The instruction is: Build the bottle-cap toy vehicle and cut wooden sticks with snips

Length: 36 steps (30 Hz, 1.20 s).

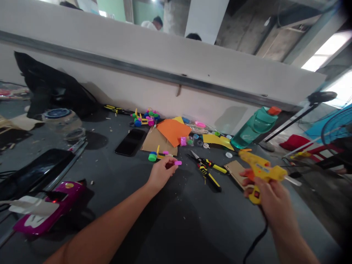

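Pinching a small pink piece between thumb and fingers, the left hand has a narrow grip above the dark desk, near a green wheel. The right hand has its grip closed around the handle of a yellow glue gun, whose nozzle points to the upper left and whose black cord hangs below. Between both hands, tools with yellow and black handles lie on the desk. Farther back are an orange sheet and, left of it, a black phone.
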### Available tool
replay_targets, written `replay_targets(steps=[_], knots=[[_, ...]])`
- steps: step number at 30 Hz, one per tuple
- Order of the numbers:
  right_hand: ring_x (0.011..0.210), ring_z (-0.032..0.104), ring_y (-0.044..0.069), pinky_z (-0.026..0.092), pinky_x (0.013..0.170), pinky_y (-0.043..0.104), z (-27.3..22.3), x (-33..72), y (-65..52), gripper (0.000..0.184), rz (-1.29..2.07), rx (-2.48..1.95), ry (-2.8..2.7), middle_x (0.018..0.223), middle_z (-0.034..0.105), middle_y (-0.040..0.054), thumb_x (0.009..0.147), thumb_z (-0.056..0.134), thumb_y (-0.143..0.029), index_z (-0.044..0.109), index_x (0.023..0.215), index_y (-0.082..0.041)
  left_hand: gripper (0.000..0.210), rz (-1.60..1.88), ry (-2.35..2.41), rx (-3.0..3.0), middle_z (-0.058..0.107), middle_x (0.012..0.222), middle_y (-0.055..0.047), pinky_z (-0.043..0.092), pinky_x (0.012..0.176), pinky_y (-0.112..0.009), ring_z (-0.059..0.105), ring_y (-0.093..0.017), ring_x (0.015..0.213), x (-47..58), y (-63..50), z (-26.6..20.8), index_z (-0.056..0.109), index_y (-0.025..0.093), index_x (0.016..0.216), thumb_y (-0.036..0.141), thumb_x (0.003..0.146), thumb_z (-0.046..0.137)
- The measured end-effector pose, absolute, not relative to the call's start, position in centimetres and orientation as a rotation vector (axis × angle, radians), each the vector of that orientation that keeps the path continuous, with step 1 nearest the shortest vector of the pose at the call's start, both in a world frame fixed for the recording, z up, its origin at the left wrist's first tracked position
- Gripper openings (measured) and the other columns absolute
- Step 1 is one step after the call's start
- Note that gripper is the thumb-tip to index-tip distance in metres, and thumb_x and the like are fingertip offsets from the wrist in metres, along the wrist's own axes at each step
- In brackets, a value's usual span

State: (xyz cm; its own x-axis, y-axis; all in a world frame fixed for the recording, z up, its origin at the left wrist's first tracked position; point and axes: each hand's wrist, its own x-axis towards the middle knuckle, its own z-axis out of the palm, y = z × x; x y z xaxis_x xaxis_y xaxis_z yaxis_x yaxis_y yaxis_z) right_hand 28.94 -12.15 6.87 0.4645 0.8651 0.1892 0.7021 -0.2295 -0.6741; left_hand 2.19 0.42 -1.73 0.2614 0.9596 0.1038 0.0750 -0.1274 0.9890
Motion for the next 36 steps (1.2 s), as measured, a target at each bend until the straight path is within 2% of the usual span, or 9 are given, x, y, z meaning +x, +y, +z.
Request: replay_targets(steps=[3, 6, 16, 36], knots=[[0.042, 0.051, 0.011, 0.041, 0.039, 0.024, 6.3, 22.9, -11.4, 0.038, 0.904, -1.602, -1.205, 0.067, 0.059, 0.0044, 0.08, 0.043, -0.051, 0.057, 0.088, -0.017, 0.019, 1.056, 1.03, 1.482, 0.057, 0.07, 0.002, 0.044, 0.05, -0.021, 0.053, -0.011, 0.06, 2.2, 0.4, -1.7, 0.06, 0.019, 0.091, 0.028, 0.074, 0.056], [0.044, 0.049, 0.011, 0.042, 0.038, 0.023, 4.9, 18.9, -10.9, 0.038, 1.1, -1.475, -1.162, 0.064, 0.057, 0.0025, 0.078, 0.049, -0.052, 0.056, 0.085, -0.016, 0.017, 1.08, 1.041, 1.524, 0.056, 0.066, 0.003, 0.043, 0.052, -0.021, 0.051, -0.01, 0.056, 2.2, 0.3, -1.6, 0.06, 0.02, 0.09, 0.026, 0.075, 0.056], [0.042, 0.048, 0.009, 0.041, 0.039, 0.02, 2.0, 18.2, -11.0, 0.04, 1.082, -1.545, -1.245, 0.054, 0.052, -0.0015, 0.08, 0.046, -0.054, 0.056, 0.082, -0.015, 0.018, 1.066, 1.079, 1.632, 0.064, 0.08, -0.001, 0.046, 0.061, -0.024, 0.058, -0.014, 0.068, 2.4, 0.2, -1.9, 0.063, 0.021, 0.09, 0.028, 0.074, 0.06], [0.042, 0.046, 0.011, 0.04, 0.041, 0.023, 0.6, 18.0, -10.6, 0.037, 1.054, -1.582, -1.288, 0.052, 0.05, -0.0016, 0.083, 0.041, -0.052, 0.053, 0.076, -0.018, 0.016, 1.045, 1.065, 1.643, 0.065, 0.079, 0.0, 0.046, 0.062, -0.024, 0.06, -0.015, 0.07, 2.4, 0.1, -1.7, 0.063, 0.022, 0.089, 0.027, 0.075, 0.059]])
